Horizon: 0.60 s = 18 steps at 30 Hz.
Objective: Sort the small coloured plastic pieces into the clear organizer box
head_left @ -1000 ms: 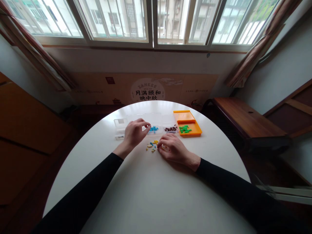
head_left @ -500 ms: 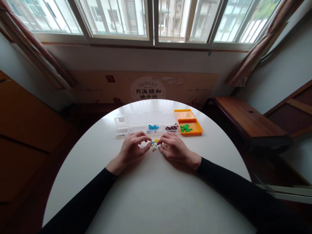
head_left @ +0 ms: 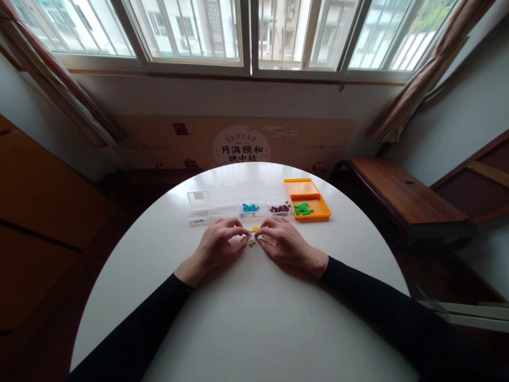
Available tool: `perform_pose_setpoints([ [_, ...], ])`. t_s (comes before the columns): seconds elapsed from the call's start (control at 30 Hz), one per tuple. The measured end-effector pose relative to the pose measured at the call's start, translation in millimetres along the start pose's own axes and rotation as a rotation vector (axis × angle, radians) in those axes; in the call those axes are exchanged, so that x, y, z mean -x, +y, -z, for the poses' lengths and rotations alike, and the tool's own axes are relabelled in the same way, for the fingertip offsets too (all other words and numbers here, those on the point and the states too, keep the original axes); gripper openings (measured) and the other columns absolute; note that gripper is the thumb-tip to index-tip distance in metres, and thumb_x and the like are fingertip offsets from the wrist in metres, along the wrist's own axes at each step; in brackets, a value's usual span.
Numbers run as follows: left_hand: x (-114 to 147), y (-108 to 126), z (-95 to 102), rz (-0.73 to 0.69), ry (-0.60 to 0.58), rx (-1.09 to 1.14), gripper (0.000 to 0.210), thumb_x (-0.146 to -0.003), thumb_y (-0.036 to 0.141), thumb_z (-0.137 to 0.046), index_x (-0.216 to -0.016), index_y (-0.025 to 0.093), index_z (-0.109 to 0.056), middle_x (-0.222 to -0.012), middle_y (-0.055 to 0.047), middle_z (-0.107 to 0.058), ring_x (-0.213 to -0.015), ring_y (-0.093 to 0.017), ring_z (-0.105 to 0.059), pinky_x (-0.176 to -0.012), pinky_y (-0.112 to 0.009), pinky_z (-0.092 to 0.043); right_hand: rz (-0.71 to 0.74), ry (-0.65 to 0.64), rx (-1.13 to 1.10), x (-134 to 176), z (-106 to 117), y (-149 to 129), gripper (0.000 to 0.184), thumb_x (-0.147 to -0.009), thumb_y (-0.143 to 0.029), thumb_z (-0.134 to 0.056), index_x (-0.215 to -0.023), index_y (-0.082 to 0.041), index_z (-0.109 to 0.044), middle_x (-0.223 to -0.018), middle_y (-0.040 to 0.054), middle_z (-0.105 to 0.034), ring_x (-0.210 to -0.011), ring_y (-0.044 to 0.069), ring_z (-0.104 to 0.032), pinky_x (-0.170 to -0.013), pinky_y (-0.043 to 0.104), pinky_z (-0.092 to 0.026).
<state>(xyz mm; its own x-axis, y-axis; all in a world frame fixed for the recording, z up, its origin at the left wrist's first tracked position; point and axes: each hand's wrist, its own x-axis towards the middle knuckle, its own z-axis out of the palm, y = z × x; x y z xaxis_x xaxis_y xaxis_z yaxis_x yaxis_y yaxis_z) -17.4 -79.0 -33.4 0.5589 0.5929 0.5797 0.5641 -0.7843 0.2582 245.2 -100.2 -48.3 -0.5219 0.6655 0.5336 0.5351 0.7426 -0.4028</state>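
My left hand (head_left: 220,239) and right hand (head_left: 288,239) curl toward each other, slightly apart, at nine and three o'clock around loose yellow and blue plastic pieces (head_left: 255,229) on the white surface (head_left: 254,318); I cannot tell whether either pinches one. Blue pieces (head_left: 250,207) at twelve, brown pieces (head_left: 279,208) past one and green pieces (head_left: 303,209) at two sit in open containers, presumably to separate colours within reach. The loose ones lie scattered, too small to show their pointing or long axes; the orange box (head_left: 324,209) runs eleven to five.
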Motion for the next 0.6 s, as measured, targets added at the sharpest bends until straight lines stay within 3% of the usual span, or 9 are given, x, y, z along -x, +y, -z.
perform_pose_setpoints([
  [0.4, 0.7, 2.0, 1.0, -0.053, -0.016, -0.008, 0.01, -0.094, 0.019, -0.076, -0.096, 0.027, -0.081, -0.095, -0.001, -0.079, -0.085, -0.019, -0.074, -0.084, -0.034, -0.052, -0.02, -0.038, 0.039, -1.6, -2.6, 3.7, 0.004, -0.109, -0.022, -0.071, -0.105, -0.022, -0.072, -0.11, 0.0074, -0.074, -0.105, 0.026, -0.065, -0.1, 0.042, -0.05],
  [0.6, 1.4, 2.7, -0.9, -0.08, 0.009, -0.024, 0.005, -0.098, 0.027, -0.077, -0.098, 0.027, -0.082, -0.096, -0.001, -0.079, -0.086, -0.018, -0.074, -0.086, -0.035, -0.053, -0.04, -0.047, 0.039, -1.8, -4.0, 4.1, 0.005, -0.11, -0.022, -0.068, -0.106, -0.022, -0.07, -0.112, 0.0087, -0.073, -0.107, 0.027, -0.064, -0.101, 0.043, -0.05],
])
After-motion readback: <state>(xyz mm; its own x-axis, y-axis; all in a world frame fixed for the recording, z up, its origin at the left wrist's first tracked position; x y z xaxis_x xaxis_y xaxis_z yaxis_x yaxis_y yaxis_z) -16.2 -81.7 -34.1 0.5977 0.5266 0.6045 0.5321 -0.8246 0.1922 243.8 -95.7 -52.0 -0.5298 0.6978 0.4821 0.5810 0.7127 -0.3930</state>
